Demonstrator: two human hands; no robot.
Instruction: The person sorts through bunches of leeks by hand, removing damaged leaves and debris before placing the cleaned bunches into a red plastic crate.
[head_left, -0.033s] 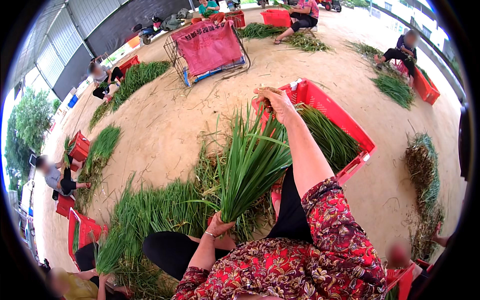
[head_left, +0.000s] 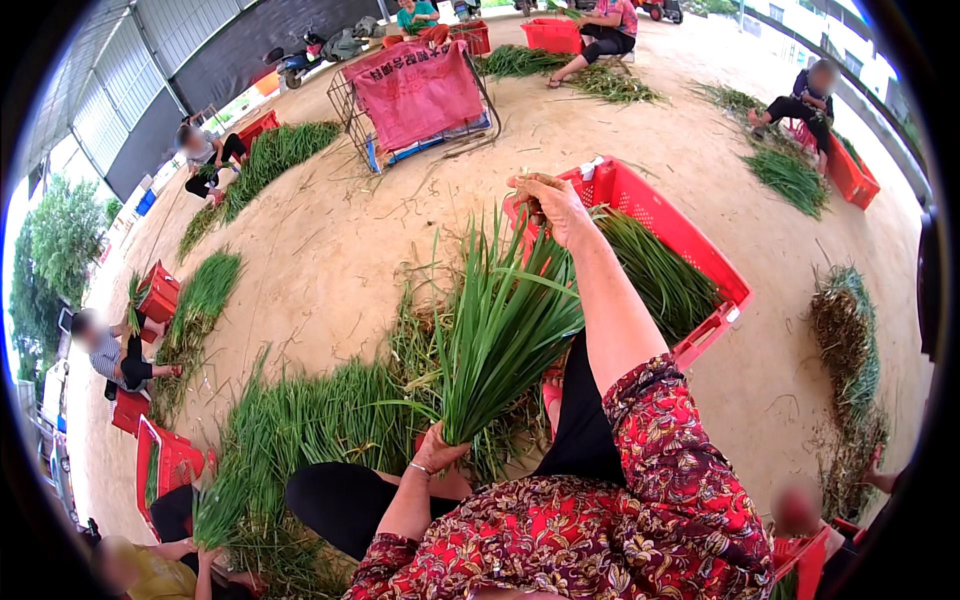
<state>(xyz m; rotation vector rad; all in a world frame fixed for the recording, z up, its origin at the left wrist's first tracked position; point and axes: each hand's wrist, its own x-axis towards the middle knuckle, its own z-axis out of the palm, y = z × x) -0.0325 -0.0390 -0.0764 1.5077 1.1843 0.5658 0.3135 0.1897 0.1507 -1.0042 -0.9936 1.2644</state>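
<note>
My left hand [head_left: 438, 452], a band on its wrist, is closed round the lower end of a bunch of chives [head_left: 500, 345]. The long flat green leaves fan out upward and away from me. My right arm is stretched forward, and my right hand [head_left: 560, 207] is over the near-left corner of a red plastic crate [head_left: 690, 240]. Its fingers are bent together round something brownish, mostly hidden by the hand. Inside the crate lie more long green chives [head_left: 655, 275], all laid one way. A big heap of chives [head_left: 320, 415] spreads on the ground left of my knees.
Withered trimmings [head_left: 415, 345] litter the sandy ground [head_left: 320, 270] ahead. A wire cage cart [head_left: 420, 100] with a pink sack stands farther off. Several people sit around beside red crates and green piles; one in yellow [head_left: 160, 570] is close at my left. Another pile [head_left: 850, 350] lies at the right.
</note>
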